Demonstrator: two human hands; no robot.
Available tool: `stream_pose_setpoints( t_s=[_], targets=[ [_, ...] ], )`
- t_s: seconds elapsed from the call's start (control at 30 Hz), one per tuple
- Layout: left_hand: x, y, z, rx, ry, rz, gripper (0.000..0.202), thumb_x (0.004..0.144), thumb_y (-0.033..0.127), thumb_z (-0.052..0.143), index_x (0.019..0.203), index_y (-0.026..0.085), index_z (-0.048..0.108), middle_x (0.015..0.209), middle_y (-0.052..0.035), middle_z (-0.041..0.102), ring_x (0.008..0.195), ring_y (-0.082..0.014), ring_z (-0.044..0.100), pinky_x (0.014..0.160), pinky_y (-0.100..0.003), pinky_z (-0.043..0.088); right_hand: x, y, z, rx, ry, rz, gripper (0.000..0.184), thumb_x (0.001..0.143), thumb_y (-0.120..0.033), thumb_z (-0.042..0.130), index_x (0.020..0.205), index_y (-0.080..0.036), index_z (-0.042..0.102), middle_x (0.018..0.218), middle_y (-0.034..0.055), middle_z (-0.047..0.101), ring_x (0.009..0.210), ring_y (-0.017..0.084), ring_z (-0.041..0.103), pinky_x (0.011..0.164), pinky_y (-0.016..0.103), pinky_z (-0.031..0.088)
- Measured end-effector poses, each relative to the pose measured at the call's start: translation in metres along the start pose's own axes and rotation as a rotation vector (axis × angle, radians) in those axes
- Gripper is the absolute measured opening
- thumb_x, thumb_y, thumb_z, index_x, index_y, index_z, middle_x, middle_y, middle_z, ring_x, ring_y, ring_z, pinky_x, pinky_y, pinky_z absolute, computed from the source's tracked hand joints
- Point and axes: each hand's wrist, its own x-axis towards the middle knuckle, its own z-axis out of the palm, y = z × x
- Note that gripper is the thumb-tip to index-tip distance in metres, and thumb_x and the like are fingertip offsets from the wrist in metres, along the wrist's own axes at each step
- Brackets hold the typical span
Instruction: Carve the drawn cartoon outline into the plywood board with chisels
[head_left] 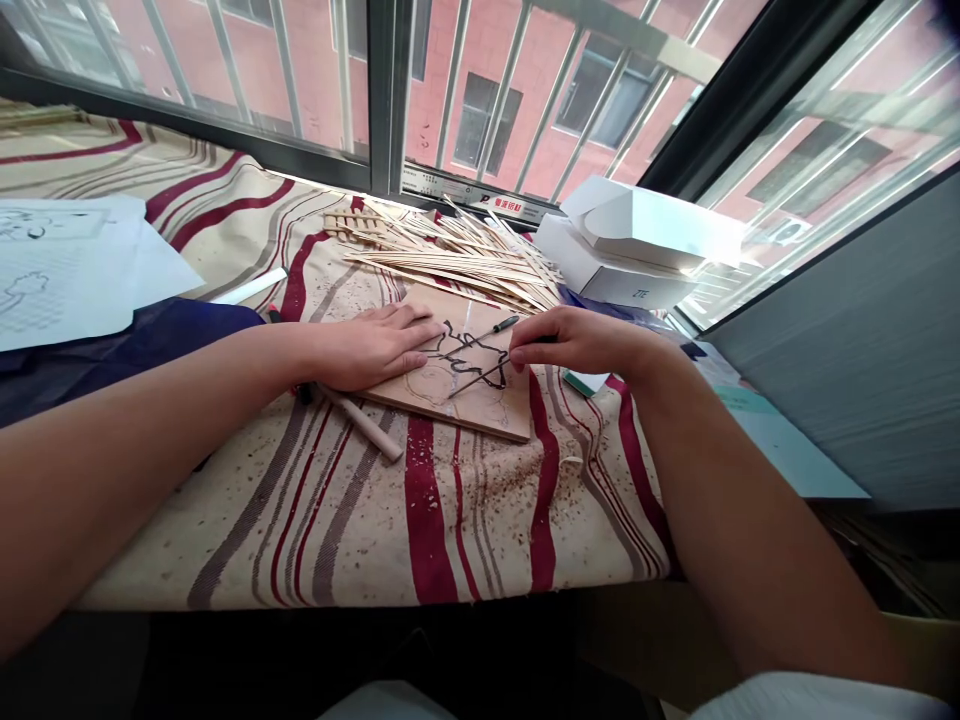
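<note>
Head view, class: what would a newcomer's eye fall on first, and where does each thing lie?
First, probably the wooden board at the centre, marked with a bold dark outline; the left hand lies flat on it, and the right hand holds a thin dark rod over it. Behind it spreads a heap of pale sticks, with a white box to its right.

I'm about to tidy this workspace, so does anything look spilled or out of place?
Yes. Brown crumbs, perhaps wood shavings, lie scattered over the striped cloth in front of the board, loose rather than gathered. Behind the board, the thin sticks lie crisscrossed in a loose pile instead of a neat bundle.
</note>
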Motion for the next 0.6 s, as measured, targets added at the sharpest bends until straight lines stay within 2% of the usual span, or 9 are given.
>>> stream_pose_setpoints(
  t_s=[0.17, 0.3, 0.47, 0.6],
  targets=[
    [-0.0005, 0.0005, 0.0001, 0.002, 0.004, 0.001, 0.07, 0.111, 0.054, 0.023, 0.173, 0.021, 0.026, 0.181, -0.0142, 0.021, 0.166, -0.0383, 0.018, 0.133, -0.055, 0.017, -0.002, 0.0067, 0.0084, -0.02, 0.032, -0.057, 0.032, 0.099, -0.045, 0.057, 0.086, -0.018, 0.069, 0.086, 0.0046, 0.067, 0.082, 0.019, 0.059, 0.082, 0.034, 0.046],
    [-0.0007, -0.0012, 0.001, 0.02, 0.009, 0.002, 0.07, 0.111, 0.054, 0.022, 0.173, 0.021, 0.025, 0.181, -0.0142, 0.021, 0.166, -0.0362, 0.019, 0.133, -0.054, 0.017, -0.0015, 0.0089, 0.0101, -0.037, 0.024, -0.057, 0.035, 0.101, -0.048, 0.055, 0.082, -0.02, 0.064, 0.082, 0.0025, 0.061, 0.079, 0.018, 0.054, 0.078, 0.033, 0.044],
    [-0.0022, 0.0013, -0.0009, 0.032, 0.009, -0.005, 0.069, 0.111, 0.055, 0.022, 0.173, 0.024, 0.025, 0.18, -0.0117, 0.023, 0.166, -0.0346, 0.019, 0.133, -0.052, 0.017, 0.0003, 0.004, 0.0102, -0.045, 0.01, -0.089, 0.033, 0.102, -0.047, 0.054, 0.086, -0.02, 0.065, 0.085, 0.0036, 0.063, 0.082, 0.019, 0.056, 0.081, 0.034, 0.044],
    [-0.0034, 0.0041, -0.0034, 0.026, -0.009, -0.019, 0.069, 0.111, 0.052, 0.023, 0.173, 0.021, 0.025, 0.181, -0.0137, 0.022, 0.167, -0.0364, 0.017, 0.133, -0.054, 0.017, -0.0023, 0.0072, 0.0097, -0.06, 0.061, -0.043, 0.036, 0.101, -0.051, 0.055, 0.083, -0.021, 0.062, 0.082, 0.0029, 0.061, 0.077, 0.018, 0.053, 0.077, 0.033, 0.043]
  ],
)
